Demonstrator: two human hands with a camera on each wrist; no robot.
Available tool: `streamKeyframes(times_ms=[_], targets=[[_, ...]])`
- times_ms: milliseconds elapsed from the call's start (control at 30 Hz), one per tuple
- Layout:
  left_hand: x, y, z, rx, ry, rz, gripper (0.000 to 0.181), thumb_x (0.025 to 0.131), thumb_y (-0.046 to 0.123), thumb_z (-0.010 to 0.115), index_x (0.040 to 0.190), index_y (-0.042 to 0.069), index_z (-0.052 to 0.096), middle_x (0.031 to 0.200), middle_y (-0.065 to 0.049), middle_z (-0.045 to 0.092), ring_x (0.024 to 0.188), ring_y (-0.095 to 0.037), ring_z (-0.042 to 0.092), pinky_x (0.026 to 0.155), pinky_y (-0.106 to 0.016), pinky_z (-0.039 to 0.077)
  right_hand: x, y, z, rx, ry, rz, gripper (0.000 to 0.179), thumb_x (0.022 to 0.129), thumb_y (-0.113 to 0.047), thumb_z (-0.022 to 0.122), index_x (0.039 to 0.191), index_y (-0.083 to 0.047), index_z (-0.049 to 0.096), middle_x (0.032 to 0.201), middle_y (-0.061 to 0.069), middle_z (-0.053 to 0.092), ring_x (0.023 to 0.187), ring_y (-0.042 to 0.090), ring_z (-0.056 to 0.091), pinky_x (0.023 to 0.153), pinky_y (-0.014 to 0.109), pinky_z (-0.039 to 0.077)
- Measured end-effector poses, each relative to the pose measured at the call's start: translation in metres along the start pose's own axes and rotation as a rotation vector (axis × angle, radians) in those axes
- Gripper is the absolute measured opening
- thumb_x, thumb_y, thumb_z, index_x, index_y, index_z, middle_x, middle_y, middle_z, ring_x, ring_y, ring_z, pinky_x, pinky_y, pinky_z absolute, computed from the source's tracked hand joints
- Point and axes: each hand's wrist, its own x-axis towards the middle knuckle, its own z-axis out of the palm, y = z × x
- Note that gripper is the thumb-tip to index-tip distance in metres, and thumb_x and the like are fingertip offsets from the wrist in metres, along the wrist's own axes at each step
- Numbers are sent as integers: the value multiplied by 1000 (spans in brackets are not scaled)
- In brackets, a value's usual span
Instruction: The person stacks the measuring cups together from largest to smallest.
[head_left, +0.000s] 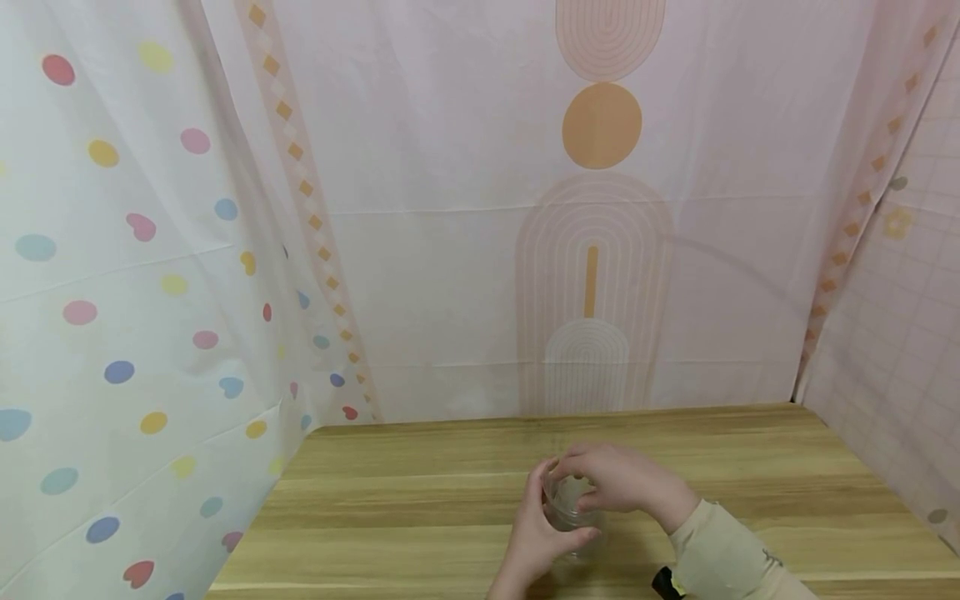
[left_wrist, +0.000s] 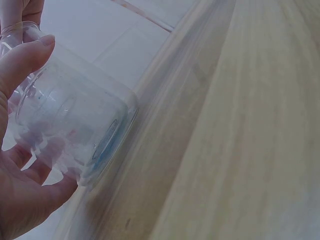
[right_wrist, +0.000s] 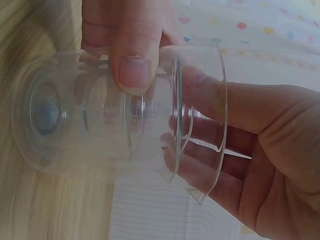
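A clear glass beaker [head_left: 561, 510] stands upright on the table, between both hands. My left hand [head_left: 531, 533] holds it round the outside, thumb on the near side and fingers behind. In the right wrist view, a smaller beaker [right_wrist: 178, 112] is nested inside the outer beaker [right_wrist: 37, 150], their spouts on the same side. My right hand [head_left: 630, 479] reaches over the top; its thumb and fingers go inside the outer rim and pinch the inner rim. A further glass edge [right_wrist: 131, 135] shows deeper in; whose it is I cannot tell. Glare blurs the beaker [left_wrist: 75, 115] in the left wrist view.
The wood-grain table [head_left: 405, 517] spreads to both sides of the hands. A pale patterned curtain [head_left: 435, 275] hangs behind it, and a dotted curtain [head_left: 150, 333] closes the left side. A small black object [head_left: 664, 582] shows beside the right sleeve [head_left: 723, 550].
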Motion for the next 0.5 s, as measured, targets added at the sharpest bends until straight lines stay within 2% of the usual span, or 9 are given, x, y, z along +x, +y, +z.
streamKeyframes(times_ms=[233,500], targets=[[0,0,0,-3,5,-1,97,73,29,88,150,24,30,144,1,45,130,-25,44,98,-48,42,0,-2,0,-19,-12,5,39,77,-13,84,114,-13,71,109,-6,64,94,11,63,78,27,52],[0,0,0,-4,7,-13,98,72,28,89,151,24,30,146,0,44,130,-26,44,99,-46,42,5,-2,-2,-42,-52,0,37,77,-12,84,112,-10,72,107,-3,66,92,10,61,78,27,52]])
